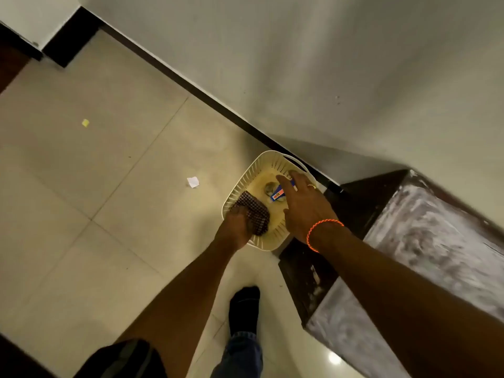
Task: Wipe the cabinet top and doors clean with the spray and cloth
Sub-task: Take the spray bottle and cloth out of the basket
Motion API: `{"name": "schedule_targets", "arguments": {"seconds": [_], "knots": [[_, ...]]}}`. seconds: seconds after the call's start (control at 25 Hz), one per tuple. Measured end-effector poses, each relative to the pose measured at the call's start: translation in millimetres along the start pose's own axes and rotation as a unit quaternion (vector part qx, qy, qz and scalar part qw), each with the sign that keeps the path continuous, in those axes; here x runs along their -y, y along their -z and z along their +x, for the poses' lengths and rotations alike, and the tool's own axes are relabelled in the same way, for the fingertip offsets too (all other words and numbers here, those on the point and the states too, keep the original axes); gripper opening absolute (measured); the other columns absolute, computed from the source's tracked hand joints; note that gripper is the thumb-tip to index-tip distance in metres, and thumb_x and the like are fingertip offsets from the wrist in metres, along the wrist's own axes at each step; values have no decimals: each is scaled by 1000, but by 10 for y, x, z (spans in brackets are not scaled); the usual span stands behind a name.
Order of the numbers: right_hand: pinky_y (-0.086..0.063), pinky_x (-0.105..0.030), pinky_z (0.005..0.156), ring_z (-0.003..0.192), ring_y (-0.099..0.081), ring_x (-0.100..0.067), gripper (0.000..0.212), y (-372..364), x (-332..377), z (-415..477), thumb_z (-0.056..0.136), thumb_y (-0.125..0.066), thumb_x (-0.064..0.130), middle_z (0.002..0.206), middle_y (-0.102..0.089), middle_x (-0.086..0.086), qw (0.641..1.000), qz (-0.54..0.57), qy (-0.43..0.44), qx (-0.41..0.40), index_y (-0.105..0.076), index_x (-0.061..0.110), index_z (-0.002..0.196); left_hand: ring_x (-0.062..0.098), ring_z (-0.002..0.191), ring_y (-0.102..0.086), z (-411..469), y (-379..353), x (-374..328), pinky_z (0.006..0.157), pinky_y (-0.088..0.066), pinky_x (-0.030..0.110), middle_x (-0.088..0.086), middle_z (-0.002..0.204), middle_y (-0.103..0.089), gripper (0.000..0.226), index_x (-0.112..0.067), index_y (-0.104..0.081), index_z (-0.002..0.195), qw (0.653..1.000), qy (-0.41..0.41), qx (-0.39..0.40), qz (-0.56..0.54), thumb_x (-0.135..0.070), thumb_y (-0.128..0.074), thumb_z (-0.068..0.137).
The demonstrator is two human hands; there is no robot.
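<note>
A white slatted basket (246,179) sits on the floor against the wall, beside the dark cabinet (425,222), whose top is smeared with white dust. My left hand (236,227) is shut on a dark checkered cloth (255,211) at the basket's near left rim. My right hand (302,203), with an orange band on the wrist, hovers over the basket with fingers spread. Under its fingers lies the spray bottle with a blue label (277,194). I cannot tell whether the fingers touch the bottle.
Beige floor tiles spread to the left, with a white paper scrap (192,182) and a small yellow scrap (85,123). A dark skirting (177,77) runs along the white wall. My socked foot (244,306) stands just below the basket.
</note>
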State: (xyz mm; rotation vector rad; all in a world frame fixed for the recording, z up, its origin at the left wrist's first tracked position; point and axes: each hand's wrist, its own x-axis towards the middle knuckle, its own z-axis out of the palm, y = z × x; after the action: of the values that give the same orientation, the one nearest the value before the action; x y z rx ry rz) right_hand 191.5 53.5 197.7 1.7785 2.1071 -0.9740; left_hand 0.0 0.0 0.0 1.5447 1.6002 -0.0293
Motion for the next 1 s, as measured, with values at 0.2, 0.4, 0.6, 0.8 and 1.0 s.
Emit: {"name": "schedule_targets", "arguments": {"seconds": [0.2,0.4,0.6,0.8,1.0], "knots": [[-46,-45,108,138,-42,-32,72,-117,-364,526,87,-71,14,158,-30,-6,988,-126,63,69,-38,28,149,35,153,-21,454,-318,90,121,-31,55,12,165,-23,91,-14,-24,159,988,7,64,139,-33,-76,87],[-51,-34,92,115,-60,-24,47,-183,-444,813,91,-69,22,133,-57,-2,978,-155,131,40,-56,28,137,39,157,5,784,-475,13,124,-17,61,5,172,8,103,-17,-15,163,948,1,140,286,-37,-79,85],[-50,-33,91,109,-62,-22,39,-291,-445,981,91,-69,22,122,-63,-4,978,-145,148,33,-63,24,130,32,152,-19,958,-459,2,124,-24,46,9,163,-28,74,-17,-32,158,923,-28,88,373,-32,-68,95],[-51,-35,91,110,-62,-23,39,-205,-394,785,91,-69,27,123,-64,-4,981,-134,139,10,-63,24,129,31,144,-32,732,-219,-81,120,-28,39,7,150,-47,43,-16,-65,133,910,-57,63,406,-33,-68,94],[-52,-35,94,112,-61,-21,38,239,-231,179,90,-71,31,122,-66,-3,994,-27,104,-34,-65,24,127,28,114,-64,184,376,-468,96,-49,32,7,121,-70,36,-19,-64,123,980,12,9,199,-32,-69,89]]}}
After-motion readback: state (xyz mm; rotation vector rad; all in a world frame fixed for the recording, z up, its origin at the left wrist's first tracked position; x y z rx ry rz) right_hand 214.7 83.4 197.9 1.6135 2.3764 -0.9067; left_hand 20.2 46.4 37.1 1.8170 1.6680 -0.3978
